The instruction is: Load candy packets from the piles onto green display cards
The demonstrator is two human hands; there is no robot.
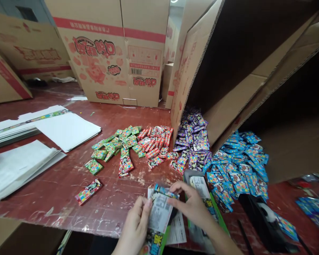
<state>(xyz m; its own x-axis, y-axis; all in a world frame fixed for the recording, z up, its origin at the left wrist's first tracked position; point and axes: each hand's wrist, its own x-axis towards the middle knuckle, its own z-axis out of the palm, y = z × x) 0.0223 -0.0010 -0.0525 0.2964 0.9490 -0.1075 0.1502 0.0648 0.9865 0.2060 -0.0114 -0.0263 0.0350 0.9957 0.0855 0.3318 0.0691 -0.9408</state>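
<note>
My left hand (136, 224) and my right hand (191, 204) are both closed on a small stack of flat printed packets (161, 209) at the near edge of the worn red table (55, 184). The stack is tilted towards me with its pale printed back showing. Under my hands lies a green-edged display card or box (202, 191). Beyond them spread piles of small packets: green ones (114, 145), red ones (154, 141), purple ones (192, 141) and blue ones (239, 166). One lone red packet (88, 191) lies apart at the left.
A big cardboard box (244, 71) lies tipped on its side at the right, packets spilling from it. Printed cartons (114, 53) stand at the back. Flat white card sheets (66, 129) are stacked at the left. Blue packets (313, 209) also lie at the far right.
</note>
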